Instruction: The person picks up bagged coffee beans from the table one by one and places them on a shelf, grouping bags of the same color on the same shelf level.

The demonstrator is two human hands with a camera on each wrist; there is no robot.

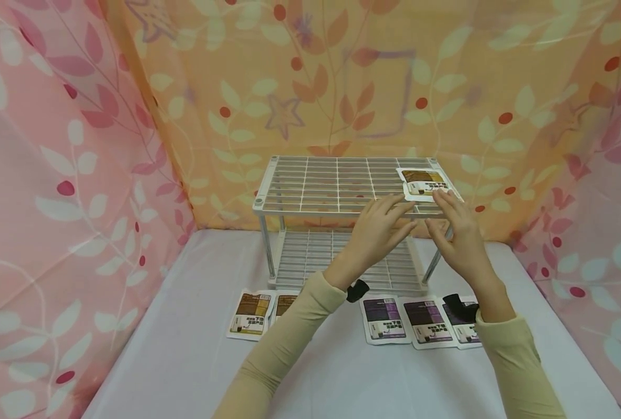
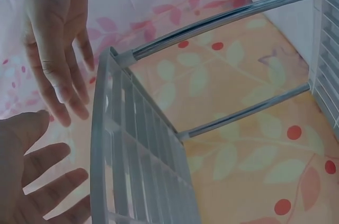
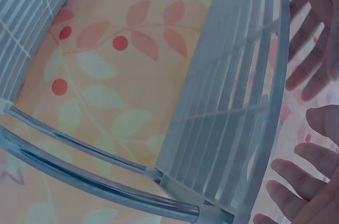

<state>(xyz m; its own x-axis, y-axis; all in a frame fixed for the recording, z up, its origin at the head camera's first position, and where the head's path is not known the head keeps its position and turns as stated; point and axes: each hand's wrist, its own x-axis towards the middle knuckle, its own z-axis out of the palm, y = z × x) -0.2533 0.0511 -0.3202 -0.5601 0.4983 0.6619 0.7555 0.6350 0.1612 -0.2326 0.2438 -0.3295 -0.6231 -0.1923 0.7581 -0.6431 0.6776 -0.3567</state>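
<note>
A brown-and-gold printed flat packet [image 1: 421,184] lies on the right end of the white rack's top shelf [image 1: 336,185]. My right hand [image 1: 459,235] is at the front right corner of that shelf. Its fingertips overlap the packet's front edge in the head view; contact cannot be told. My left hand [image 1: 377,228] hovers by the shelf's front edge, left of the packet, its fingers extended and holding nothing. The left wrist view shows left hand [image 2: 45,179] and right hand [image 2: 55,38] apart, fingers loosely spread. Right hand [image 3: 304,179] also appears empty in the right wrist view.
Three purple packets [image 1: 386,319] lie in a row on the white table in front of the rack. Farther left are two brown-and-gold packets [image 1: 251,313], one partly behind my left sleeve. The rack's lower shelf [image 1: 310,256] stands between metal posts [image 1: 267,247]. Floral curtains [image 1: 226,70] surround the table.
</note>
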